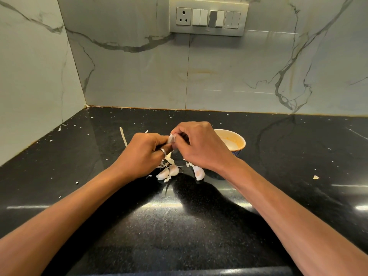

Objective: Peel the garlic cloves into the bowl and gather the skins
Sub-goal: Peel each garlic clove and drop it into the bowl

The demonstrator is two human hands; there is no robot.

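1. Both hands are meeting over the counter (119, 196), and a clove (171, 138) is sitting between their fingertips, lifted clear of the surface
2. The left hand (146, 151) is curling its fingers round the clove's lower part and steadying it; the right hand (199, 145) is pinching the pale top end, thumb and fingers pressed together on it
3. The clove seems to be standing roughly upright, but the fingers are hiding most of it, so I cannot be sure of its long axis
4. The bowl (237, 144) is sitting just behind the right hand, so I'd judge that hand the nearer one for dropping the peeled clove in
5. More cloves (173, 171) are lying on the counter under the hands, with loose skins (168, 160) among them and farther out, not yet gathered
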